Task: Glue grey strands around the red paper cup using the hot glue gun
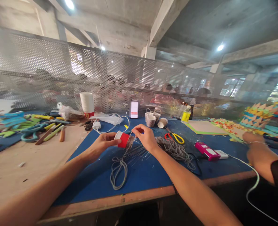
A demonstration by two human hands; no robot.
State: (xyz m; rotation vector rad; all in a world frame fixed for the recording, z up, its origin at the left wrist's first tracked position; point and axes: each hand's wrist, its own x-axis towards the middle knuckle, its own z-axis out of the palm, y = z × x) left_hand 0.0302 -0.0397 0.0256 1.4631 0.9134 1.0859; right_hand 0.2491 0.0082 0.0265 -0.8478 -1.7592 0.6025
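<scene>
My left hand [106, 142] grips a red and white paper cup [123, 140], which lies tilted on its side with its base end toward the right. Grey cord [130, 143] is wound about that end. Close by, my right hand [145, 135] pinches a strand of the cord just right of the cup. A loose loop of grey cord [118, 175] rests on the blue mat [94, 185] below the cup. To the right of my right hand lies a tangled heap of the same cord [174, 149].
Behind stand a phone [134, 110], small woven cups [151, 119] and a stack of paper cups [87, 105]. Yellow-handled scissors [177, 138] and a pink box [207, 151] lie right. Blue scissors [32, 131] lie left. A co-worker's arm [258, 150] reaches in at right.
</scene>
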